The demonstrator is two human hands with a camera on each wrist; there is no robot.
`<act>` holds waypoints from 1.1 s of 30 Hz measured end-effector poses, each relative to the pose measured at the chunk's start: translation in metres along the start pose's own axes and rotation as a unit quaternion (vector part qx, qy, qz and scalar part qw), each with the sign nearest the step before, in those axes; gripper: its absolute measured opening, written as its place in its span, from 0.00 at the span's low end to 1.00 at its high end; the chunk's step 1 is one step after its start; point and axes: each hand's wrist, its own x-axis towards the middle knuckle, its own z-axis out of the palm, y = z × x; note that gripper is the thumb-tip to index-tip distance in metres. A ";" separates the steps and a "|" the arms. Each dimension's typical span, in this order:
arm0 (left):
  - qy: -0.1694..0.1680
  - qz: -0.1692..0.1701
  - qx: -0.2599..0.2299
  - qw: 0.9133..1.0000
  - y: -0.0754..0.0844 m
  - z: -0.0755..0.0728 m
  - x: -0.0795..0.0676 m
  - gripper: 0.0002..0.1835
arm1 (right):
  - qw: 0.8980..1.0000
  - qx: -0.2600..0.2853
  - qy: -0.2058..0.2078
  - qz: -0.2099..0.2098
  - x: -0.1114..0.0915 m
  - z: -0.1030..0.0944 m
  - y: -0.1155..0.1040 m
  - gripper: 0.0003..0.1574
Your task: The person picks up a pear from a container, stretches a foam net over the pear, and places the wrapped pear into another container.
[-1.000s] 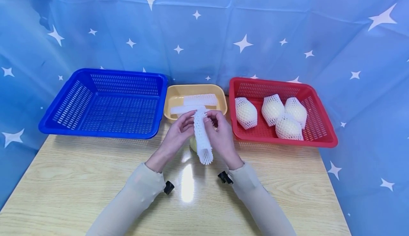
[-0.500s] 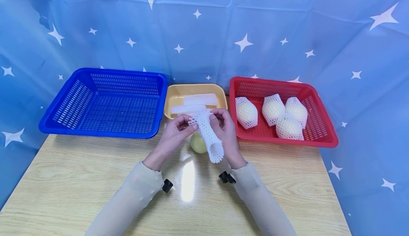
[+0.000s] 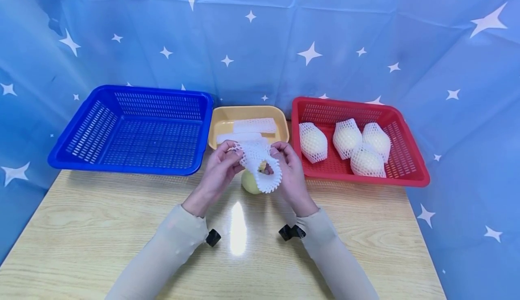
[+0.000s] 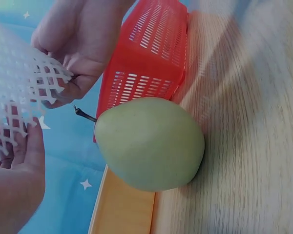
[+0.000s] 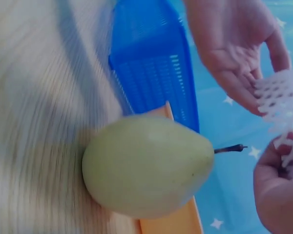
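Both hands hold a white foam net sleeve above the table. My left hand pinches its left edge between thumb and fingers, and my right hand pinches the right edge. Between them the mesh is spread wide, its round far opening tipped toward the head camera. A pale green pear stands on the wood below the sleeve, partly covered by it in the head view. In the left wrist view the whole pear shows, its dark stem pointing up toward the sleeve. No finger touches the fruit.
A red basket at right holds several net-wrapped fruits. Behind the hands, a small yellow tray contains more flat foam sleeves. At left is a blue basket. A starry blue curtain hangs behind the wooden table.
The foam sleeve was a narrow tube; my hands have drawn apart and stretched its upper end wide. Its lower end has lifted and turned, uncovering more of the pear.
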 end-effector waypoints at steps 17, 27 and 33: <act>0.012 -0.013 0.147 0.989 -0.007 0.002 -0.004 0.07 | 0.988 0.018 -0.073 0.136 0.003 -0.010 -0.004 0.15; 0.042 -0.001 0.224 0.974 -0.021 0.002 -0.010 0.09 | 0.991 -0.131 -0.012 0.025 -0.003 -0.012 0.018 0.13; 0.062 0.006 0.262 0.963 -0.032 -0.001 -0.010 0.09 | 0.989 -0.144 0.017 0.022 -0.004 -0.011 0.027 0.12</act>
